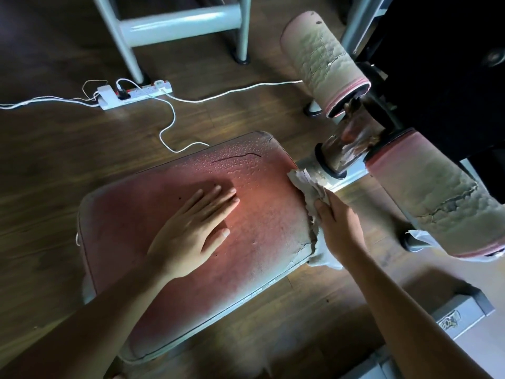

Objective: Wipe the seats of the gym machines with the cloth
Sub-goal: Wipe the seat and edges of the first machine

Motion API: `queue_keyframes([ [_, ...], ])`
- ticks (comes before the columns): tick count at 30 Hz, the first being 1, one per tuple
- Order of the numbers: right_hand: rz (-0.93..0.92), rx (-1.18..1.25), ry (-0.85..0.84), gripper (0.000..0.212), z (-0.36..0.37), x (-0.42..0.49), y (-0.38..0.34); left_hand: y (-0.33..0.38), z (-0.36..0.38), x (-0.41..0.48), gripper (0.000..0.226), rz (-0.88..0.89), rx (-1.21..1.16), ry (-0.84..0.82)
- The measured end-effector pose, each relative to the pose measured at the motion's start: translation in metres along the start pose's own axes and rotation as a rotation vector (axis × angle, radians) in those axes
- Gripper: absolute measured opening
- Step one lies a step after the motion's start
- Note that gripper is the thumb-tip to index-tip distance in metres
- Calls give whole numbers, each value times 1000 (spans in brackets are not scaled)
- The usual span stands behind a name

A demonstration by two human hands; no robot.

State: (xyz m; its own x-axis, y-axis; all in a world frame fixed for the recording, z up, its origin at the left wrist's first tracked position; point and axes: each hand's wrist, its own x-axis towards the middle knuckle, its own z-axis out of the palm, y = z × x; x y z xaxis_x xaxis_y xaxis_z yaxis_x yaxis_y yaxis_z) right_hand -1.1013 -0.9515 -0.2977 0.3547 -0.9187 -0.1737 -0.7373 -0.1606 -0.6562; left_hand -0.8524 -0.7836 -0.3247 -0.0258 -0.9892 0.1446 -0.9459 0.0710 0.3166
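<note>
the left hand [191,228] lies flat and open on the middle of the red seat [131,236], palm down, fingers stretched out together and holding nothing. the right hand [338,228] is at the seat's right edge, pressed against the grey cloth [306,184], which is bunched between the hand and the side of the seat; the fingers curl onto the cloth, though how tightly they close round it cannot be told from here. the cloth hangs along that edge, with one crumpled end sticking up past the fingertips and another showing below the wrist. the seat's cover is worn, with a long crack near its far end and peeling, flaking material along the right edge where the cloth sits. just to the right of the seat stand two padded rollers [322,61], their pale covering cracked and peeling, joined by a rusty metal bar [347,149]. on the dark wooden floor [54,165] beyond the seat lies a white power strip [134,94] with white cables [169,124] trailing from it, one running toward the seat. grey metal frame legs [175,23] stand behind it.
</note>
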Motion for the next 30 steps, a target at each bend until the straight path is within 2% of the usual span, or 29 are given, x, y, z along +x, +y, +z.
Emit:
queue_keyframes([
  [3, -34, 6, 19, 38, -3, -3, -6, 0, 4, -3, 51, -99, -89, 113],
  [5, -44, -24, 12, 39, 1, 10, -15, 0, 5, -5, 51, -138, -93, 124],
  [12, -21, -81, -91, 41, 21, 82, -46, 1, 3, -2, 54, -156, -2, 35],
  [20, 22, -76, -81, 35, 1, 28, -9, 2, 1, 0, 54, -163, 40, -13],
  [30, -29, -36, -66, 35, 22, 77, -42, 2, 1, 0, 53, -169, 52, -7],
])
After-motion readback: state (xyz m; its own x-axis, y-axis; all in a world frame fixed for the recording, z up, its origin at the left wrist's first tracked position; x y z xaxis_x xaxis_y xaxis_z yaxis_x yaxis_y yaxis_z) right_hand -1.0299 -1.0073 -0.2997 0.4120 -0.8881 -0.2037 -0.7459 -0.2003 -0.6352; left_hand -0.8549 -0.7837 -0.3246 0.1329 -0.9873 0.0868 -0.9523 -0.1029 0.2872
